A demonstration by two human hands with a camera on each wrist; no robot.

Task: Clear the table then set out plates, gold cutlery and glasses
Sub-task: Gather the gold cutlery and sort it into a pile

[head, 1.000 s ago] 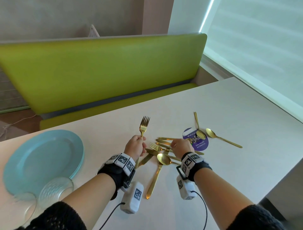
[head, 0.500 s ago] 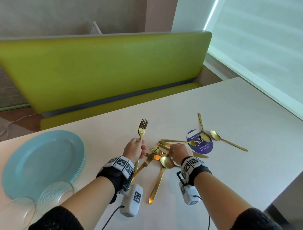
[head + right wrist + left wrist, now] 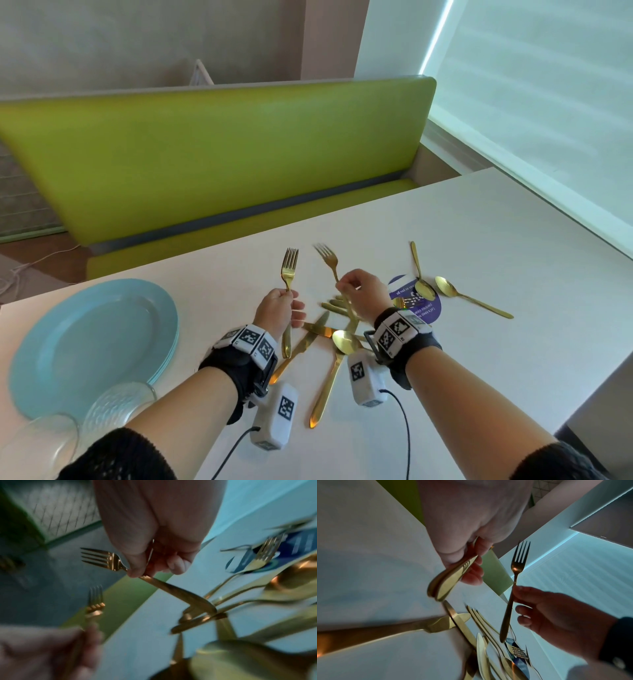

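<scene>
My left hand (image 3: 294, 308) grips gold forks (image 3: 289, 263) upright by their handles; two handle ends (image 3: 444, 581) show below its fingers in the left wrist view. My right hand (image 3: 340, 283) pinches another gold fork (image 3: 327, 255) by the neck, lifted above the pile with its tines pointing away (image 3: 102, 558). Under both hands a loose pile of gold cutlery (image 3: 320, 330) lies on the white table (image 3: 496, 240): knives, forks and a big spoon (image 3: 343, 342). Two more gold spoons (image 3: 448, 287) lie to the right. A stack of blue plates (image 3: 92, 342) sits at the left.
Two clear glasses (image 3: 116, 402) stand at the near left corner beside the plates. A round purple sticker (image 3: 424, 308) lies under one spoon and a fork. A green bench (image 3: 205, 154) runs along the table's far side. The table's right edge drops off near my right elbow.
My right hand has pulled a fork out of the pile and raised it. The left hand keeps its hold and has barely moved.
</scene>
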